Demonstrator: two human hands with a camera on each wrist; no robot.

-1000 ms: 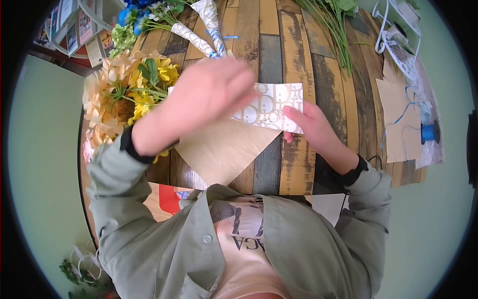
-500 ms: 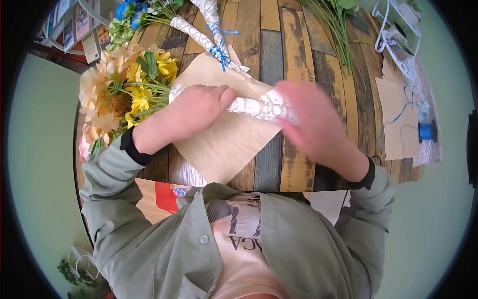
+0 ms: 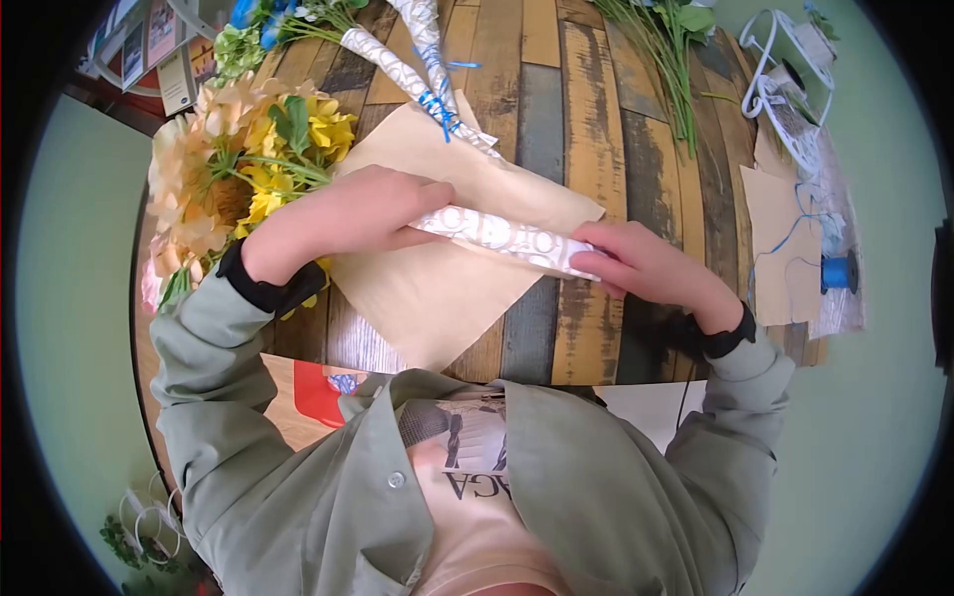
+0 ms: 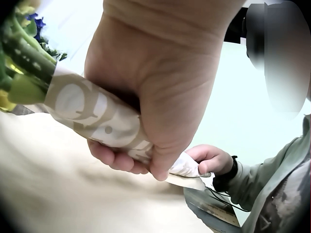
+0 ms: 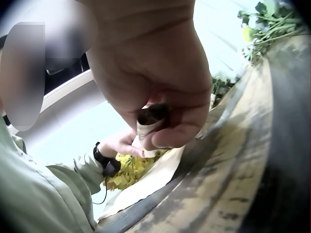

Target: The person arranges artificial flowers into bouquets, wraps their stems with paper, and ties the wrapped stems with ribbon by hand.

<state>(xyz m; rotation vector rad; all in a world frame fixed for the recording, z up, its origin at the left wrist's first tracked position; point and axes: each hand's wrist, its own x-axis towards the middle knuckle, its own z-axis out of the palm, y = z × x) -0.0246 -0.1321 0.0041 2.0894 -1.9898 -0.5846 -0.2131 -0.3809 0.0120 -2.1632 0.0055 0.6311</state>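
White patterned paper (image 3: 507, 238) is rolled in a narrow tube around the stems of a bouquet of peach and yellow flowers (image 3: 214, 149). My left hand (image 3: 373, 209) grips this tube near the blooms, its fingers curled around the paper in the left wrist view. At the opposite end, my right hand (image 3: 641, 260) holds the tube between thumb and fingers. The right wrist view looks into the dark round opening of the paper end (image 5: 146, 128). Below the tube, a tan paper sheet (image 3: 427, 308) lies on the wooden table (image 3: 586, 328).
Two wrapped stem bundles (image 3: 388, 70) tied with blue ribbon lie at the back, their tips over the tan sheet. Loose green stems (image 3: 671, 89) are at the back right. On the right are a white metal rack (image 3: 795, 89), brown paper (image 3: 780, 238) and a blue ribbon spool (image 3: 840, 273).
The wide, flat patterned paper has become a narrow roll around the stems. My left hand has gone from sweeping over it to gripping it; my right hand has moved onto the tube's end.
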